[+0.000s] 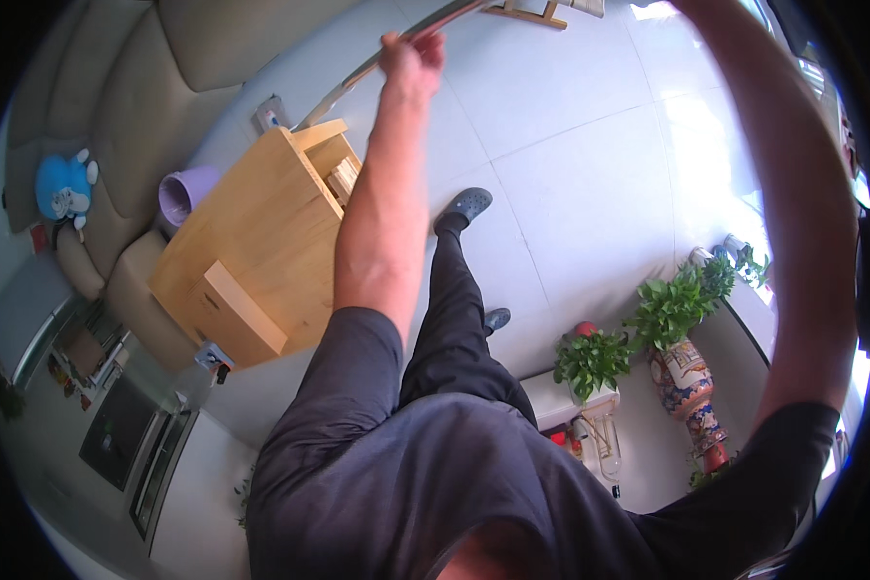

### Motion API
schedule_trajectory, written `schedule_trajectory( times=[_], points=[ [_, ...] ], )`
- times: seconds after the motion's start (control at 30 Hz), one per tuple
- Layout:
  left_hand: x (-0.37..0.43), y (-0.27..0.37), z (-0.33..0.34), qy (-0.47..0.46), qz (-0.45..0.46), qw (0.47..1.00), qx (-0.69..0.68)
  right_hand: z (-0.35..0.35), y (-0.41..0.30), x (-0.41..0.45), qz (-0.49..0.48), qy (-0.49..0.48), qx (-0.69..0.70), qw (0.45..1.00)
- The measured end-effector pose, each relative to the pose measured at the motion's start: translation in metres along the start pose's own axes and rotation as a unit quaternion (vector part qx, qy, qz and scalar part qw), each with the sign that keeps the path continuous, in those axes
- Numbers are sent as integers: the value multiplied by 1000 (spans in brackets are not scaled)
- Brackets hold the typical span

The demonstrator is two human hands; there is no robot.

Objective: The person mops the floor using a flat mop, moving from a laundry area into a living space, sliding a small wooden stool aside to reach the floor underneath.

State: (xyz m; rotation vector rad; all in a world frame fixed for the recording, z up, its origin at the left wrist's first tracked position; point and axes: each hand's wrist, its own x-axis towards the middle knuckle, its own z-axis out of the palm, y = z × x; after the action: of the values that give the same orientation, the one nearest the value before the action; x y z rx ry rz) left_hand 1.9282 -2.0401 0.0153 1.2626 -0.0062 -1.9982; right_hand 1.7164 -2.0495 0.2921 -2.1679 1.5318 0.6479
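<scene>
My left hand (pixel 415 64) is raised far in front of me, slightly blurred, with its fingers curled around a long thin strip (pixel 366 70). The strip runs slantwise from beside the wooden table (pixel 261 210) up past the top edge of the view. Its edge looks brown in parts and silvery in others; what it belongs to cannot be told. My right arm stretches up along the right side, and its hand is out of view beyond the top edge. Below my left forearm, the table's open compartment holds several light wooden pieces (pixel 343 180).
A cardboard box (pixel 235 308) lies on the table. Beside it are a purple bin (pixel 188 194) and a beige sofa (pixel 134 109) with a blue plush toy (pixel 64 187). Potted plants (pixel 670 304) and a patterned vase (pixel 681 380) stand at right. A wooden stool-like frame (pixel 529 14) is ahead.
</scene>
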Motion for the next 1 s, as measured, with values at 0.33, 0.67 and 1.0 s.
schedule_trajectory(
  times=[0.33,0.67,1.0],
  points=[
    [-50,-90,97,23,-27,998,-48,68,71,-127,109,83,39,990],
    [-177,-217,0,-38,-158,952,260,220,-128,-331,315,32,309,897],
    [-302,-333,-119,-11,-227,886,403,305,-270,-468,397,113,445,795]
  ],
)
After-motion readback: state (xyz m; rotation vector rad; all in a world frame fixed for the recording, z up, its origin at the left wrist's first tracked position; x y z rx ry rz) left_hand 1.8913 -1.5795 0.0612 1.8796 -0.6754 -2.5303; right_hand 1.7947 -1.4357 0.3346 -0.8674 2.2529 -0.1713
